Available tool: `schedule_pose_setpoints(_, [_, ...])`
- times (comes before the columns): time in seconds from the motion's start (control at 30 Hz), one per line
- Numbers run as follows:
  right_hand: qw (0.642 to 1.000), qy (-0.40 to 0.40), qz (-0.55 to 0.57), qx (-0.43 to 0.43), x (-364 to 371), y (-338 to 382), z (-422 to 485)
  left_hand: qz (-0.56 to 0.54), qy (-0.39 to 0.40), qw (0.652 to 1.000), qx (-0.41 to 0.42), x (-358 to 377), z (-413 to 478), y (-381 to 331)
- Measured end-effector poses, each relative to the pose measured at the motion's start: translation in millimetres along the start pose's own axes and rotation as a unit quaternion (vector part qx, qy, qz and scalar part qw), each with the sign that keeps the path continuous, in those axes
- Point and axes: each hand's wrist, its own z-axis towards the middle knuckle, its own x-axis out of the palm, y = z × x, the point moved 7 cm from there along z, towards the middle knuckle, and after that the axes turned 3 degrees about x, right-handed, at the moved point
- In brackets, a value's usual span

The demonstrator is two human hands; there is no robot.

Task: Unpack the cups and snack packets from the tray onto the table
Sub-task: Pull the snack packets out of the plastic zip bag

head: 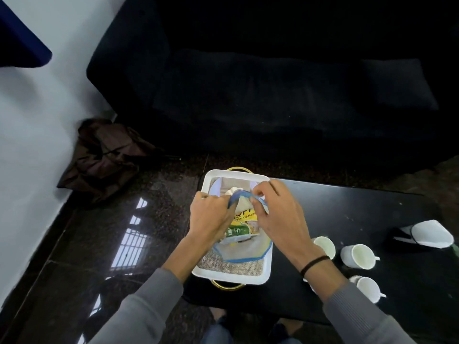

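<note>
1. So, both hands are over the white tray (266, 269), which sits at the left end of the black table (372, 214); gold handle loops poke out past its far and near ends.
2. Left hand (211, 219) has its fingers pinched together on the blue rim of a clear zip bag (243, 252) that lies in the tray; right hand (280, 217) is pinched on the same rim just beside it, so the bag mouth is pulled between them.
3. Inside the bag there's a snack packet (242, 228), yellow and green with partly hidden lettering; something pale sits near the bag's mouth, too blurry to call.
4. Tray bottom has a burlap-looking liner (233, 265), visible at the near end.
5. Three white cups (357, 256) stand on the table right of the tray, near the table's front edge; the closest one is partly behind the right wrist.
6. A white-and-black slipper-ish thing (427, 234) lies near the table's right edge.
7. Dark sofa (248, 83) beyond the table; brown bag (104, 155) on the floor by the wall.
</note>
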Motion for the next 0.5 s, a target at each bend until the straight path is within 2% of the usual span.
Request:
schedule_pose_setpoints(0.07, [0.998,0.027,0.061,-0.004,10.2,2.8,-5.5,-0.029,-0.022,0.999,-0.026,-5.6,-1.8,-1.2])
schedule_pose_setpoints(0.1, [0.994,0.068,0.085,0.014,20.4,1.2,-8.2,-0.047,-0.014,0.998,-0.044,-4.9,-1.8,-0.7])
schedule_pose_setpoints(0.17, [0.978,0.173,0.08,0.081,45.9,-8.4,-16.6,-0.073,-0.004,0.994,-0.081,-2.0,-1.9,1.5])
schedule_pose_setpoints(0.23, [0.952,0.235,0.062,0.187,61.4,-25.8,-29.6,-0.098,-0.003,0.989,-0.113,-0.8,-2.7,6.0])
schedule_pose_setpoints(0.33, [0.913,0.229,0.09,0.324,62.4,-51.6,-43.2,-0.106,-0.01,0.981,-0.163,-4.6,-4.9,15.6])
schedule_pose_setpoints(0.43, [0.915,0.223,0.089,0.323,56.7,-53.8,-39.3,-0.124,0.0,0.979,-0.163,-5.8,-4.4,18.5])
schedule_pose_setpoints(0.47, [0.916,0.223,0.12,0.31,55.8,-49.5,-36.0,-0.132,0.005,0.979,-0.154,-7.3,-4.3,16.9])
schedule_pose_setpoints(0.5, [0.903,0.221,0.197,0.31,56.4,-44.3,-33.0,-0.134,0.004,0.981,-0.141,-9.4,-4.1,13.4])
